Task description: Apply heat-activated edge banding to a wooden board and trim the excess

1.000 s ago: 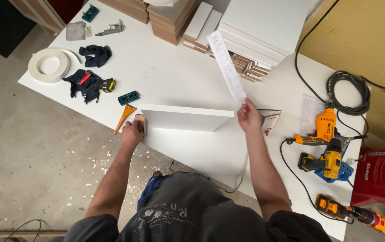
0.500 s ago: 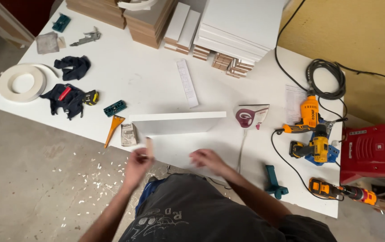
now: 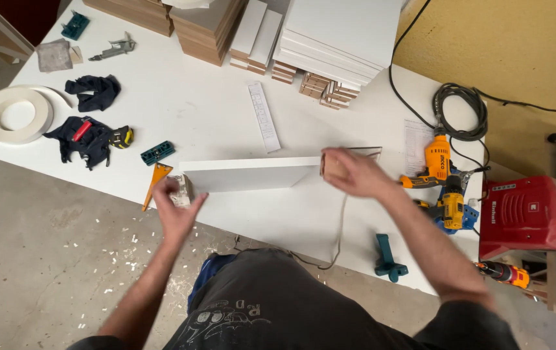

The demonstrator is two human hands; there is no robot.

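Observation:
A long white panel [image 3: 252,176] stands on its edge across the white worktable [image 3: 181,97]. My right hand [image 3: 349,172] is closed over the panel's right end, where the raw brown core shows. Blurred, my left hand [image 3: 177,207] is at the panel's left end with thumb and fingers spread and nothing held in it. A narrow white strip [image 3: 264,116] lies flat on the table just behind the panel. An orange triangular square [image 3: 155,185] lies beside my left hand.
Stacked white boards [image 3: 339,32] and wooden blocks fill the table's back. Yellow drills [image 3: 443,178], a coiled cable [image 3: 461,110] and a red machine [image 3: 524,214] are on the right. On the left lie a tape roll [image 3: 15,115], dark gloves [image 3: 87,137] and a teal jig [image 3: 157,153]. A teal clamp [image 3: 387,258] hangs at the front edge.
A second ago both hands held the panel ends and the right also held the white strip. The strip now lies on the table; both hands dropped back, then returned to the panel's ends.

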